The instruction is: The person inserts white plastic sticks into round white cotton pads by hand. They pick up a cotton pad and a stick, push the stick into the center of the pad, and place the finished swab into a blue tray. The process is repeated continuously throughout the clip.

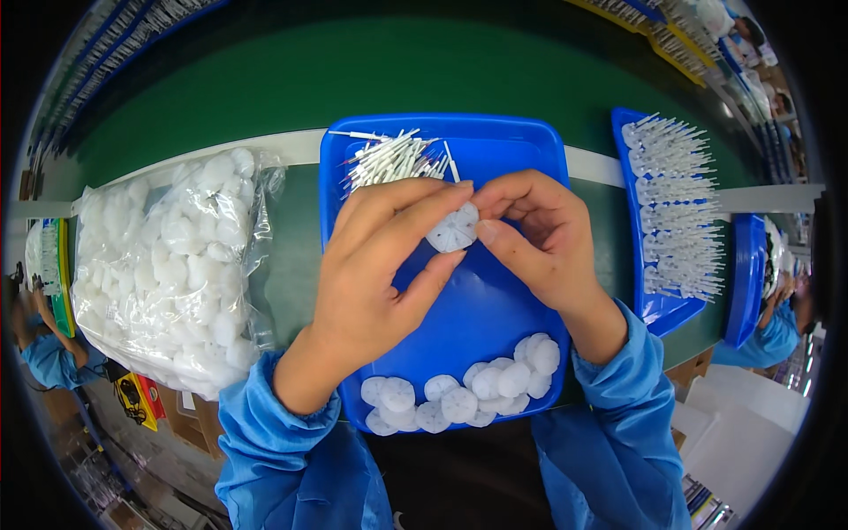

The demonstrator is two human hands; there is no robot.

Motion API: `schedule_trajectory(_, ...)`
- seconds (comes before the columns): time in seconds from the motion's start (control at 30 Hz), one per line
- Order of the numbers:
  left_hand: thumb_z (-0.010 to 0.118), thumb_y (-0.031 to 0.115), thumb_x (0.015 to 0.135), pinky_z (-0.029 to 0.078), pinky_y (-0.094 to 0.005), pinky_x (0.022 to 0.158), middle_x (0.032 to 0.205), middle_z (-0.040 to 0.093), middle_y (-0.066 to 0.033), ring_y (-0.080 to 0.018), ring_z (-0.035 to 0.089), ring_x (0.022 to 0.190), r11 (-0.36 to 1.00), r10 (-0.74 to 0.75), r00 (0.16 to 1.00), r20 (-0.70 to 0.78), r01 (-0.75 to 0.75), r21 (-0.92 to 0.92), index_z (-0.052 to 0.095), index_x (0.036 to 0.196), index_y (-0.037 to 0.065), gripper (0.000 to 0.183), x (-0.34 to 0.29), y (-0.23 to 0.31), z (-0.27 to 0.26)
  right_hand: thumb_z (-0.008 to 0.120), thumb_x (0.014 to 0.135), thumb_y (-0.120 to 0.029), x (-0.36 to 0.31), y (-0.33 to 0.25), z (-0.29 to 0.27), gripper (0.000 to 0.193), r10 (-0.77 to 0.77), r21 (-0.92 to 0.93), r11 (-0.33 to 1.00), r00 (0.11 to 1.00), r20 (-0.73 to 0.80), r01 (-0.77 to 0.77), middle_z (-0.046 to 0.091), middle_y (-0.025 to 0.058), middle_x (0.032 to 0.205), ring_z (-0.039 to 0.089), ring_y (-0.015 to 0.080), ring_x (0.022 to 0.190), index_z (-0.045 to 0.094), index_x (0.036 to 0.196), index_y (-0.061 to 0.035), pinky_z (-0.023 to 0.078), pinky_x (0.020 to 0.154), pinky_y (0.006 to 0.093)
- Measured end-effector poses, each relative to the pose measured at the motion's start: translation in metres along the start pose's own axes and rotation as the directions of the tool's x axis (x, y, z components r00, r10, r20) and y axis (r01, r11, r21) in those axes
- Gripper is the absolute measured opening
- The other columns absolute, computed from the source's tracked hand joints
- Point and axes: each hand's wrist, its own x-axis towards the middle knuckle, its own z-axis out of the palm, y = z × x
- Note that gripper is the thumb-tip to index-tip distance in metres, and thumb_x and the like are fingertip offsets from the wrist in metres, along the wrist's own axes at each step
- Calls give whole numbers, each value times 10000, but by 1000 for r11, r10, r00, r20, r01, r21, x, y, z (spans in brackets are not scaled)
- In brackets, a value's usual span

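Note:
Over the middle of a blue tray (446, 331), my left hand (375, 243) pinches a round white disc (454, 230) by its edges between thumb and fingers. The disc is thin and translucent, with small dark spots on its face. My right hand (539, 234) is closed at the disc's right edge, thumb and forefinger together; what lies between those fingertips is hidden or too small to name. Beyond my left hand, a heap of thin white sticks (402, 161) lies in the tray's far left part. More white discs (486, 384) overlap along the tray's near edge.
A clear plastic bag (172, 274) full of white discs lies left of the tray. To the right, a blue tray (658, 314) holds rows of upright white sticks (676, 212) with discs. Another blue tray (749, 274) is farther right. People in blue sleeves sit at both sides.

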Motion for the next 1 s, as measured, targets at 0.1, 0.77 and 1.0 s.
schedule_trajectory(0.1,850,-30,792,550,-404,1010,1304,717,-159,-328,687,1159,998,64,997,49,-64,-10,747,1364,28,584,0,-4,1,803,978,-10,-2,-2,-6,195,128,19,992,991,22,-129,759,59,1083,715,123,1018,704,1146,-1,581,937,297)
schedule_trajectory(0.77,696,73,1067,552,-242,819,1214,657,-78,-117,650,1003,740,-400,916,-15,313,-595,757,1379,48,319,-7,-8,-3,720,852,-148,48,-19,-20,93,-76,-786,-159,787,613,597,735,17,1114,685,213,1111,764,933,-143,519,1029,419)
schedule_trajectory(1.0,636,-31,1030,569,-257,828,1211,701,-86,-135,686,983,880,-296,947,-124,220,-421,702,1440,63,425,-7,-12,3,817,790,-56,21,-22,-8,176,-224,-770,583,963,152,258,763,32,834,735,235,770,779,955,-103,557,854,389)
